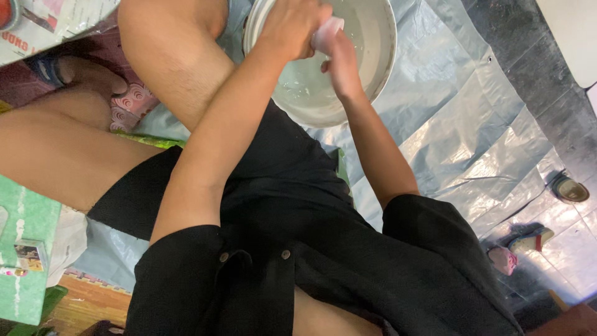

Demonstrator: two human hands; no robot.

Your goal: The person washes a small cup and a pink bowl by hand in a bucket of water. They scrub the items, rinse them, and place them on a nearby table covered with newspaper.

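Note:
A white round basin [382, 59] with shallow cloudy water stands on a silver-grey plastic sheet [472, 124] in front of my bent knee. My left hand [291, 26] reaches over the basin's near rim and is closed around a small pale pink-white object [328, 30]. From below, my right hand [342, 62] meets it, with the fingers against the same object, just above the water. What the object is cannot be made out. My black shirt fills the lower part of the view.
My bare leg [168, 56] crosses the upper left beside the basin. A green box [25, 249] sits at the left edge and a printed carton [50, 22] at the top left. Sandals [528, 239] and another shoe [569, 188] lie on the sheet at the right.

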